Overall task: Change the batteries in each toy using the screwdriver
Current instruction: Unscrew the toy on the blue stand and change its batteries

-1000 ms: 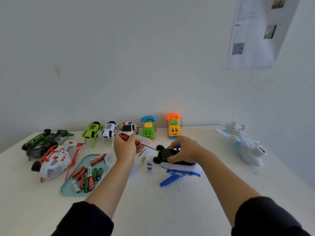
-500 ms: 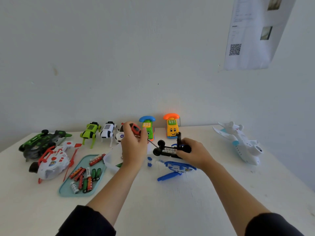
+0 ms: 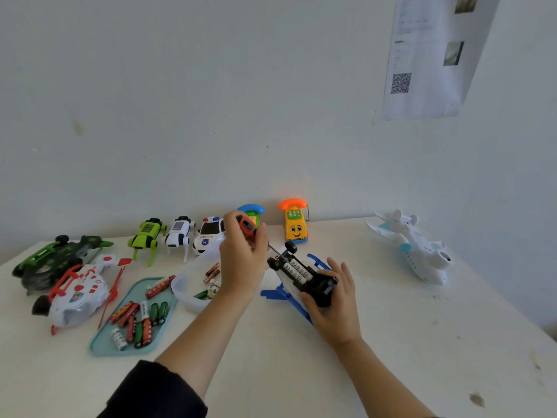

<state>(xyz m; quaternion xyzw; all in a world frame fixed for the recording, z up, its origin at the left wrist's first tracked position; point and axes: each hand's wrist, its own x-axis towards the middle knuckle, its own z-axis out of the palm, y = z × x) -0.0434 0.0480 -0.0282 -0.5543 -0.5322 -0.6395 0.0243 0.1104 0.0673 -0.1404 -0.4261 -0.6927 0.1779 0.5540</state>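
Head view shows the blue and white plane [image 3: 297, 285] lying upside down near the middle of the counter [image 3: 391, 342], its black underside turned up and the battery bay uncovered, with batteries [image 3: 297, 271] still seated in a row. The right hand [image 3: 334, 306] grips the rear end of the plane, fingers curled around the black part to steady it. The left hand [image 3: 242, 260] is closed around the red handle of the screwdriver [image 3: 251, 232], whose thin shaft slants down to the front end of the bay, by the wheels.

The step in hand looks like prying the old batteries out — the cover seems to be off already, though where it lies I cannot tell. The next move calls for a gentle lever under one cell while the right hand keeps the toy from rocking.

Just left of the plane, partly behind the left wrist, sits a clear tub [image 3: 193, 285] with a few batteries; beside it a teal tray [image 3: 101, 346] holds many more. Further left lie a white and red helicopter [image 3: 75, 292] and a green one [image 3: 51, 260]. Along the wall stand two robot dogs, a police car [image 3: 208, 233] and two toy phones — a second white plane [image 3: 416, 251] rests well apart at the right. The tub crowds the left forearm.
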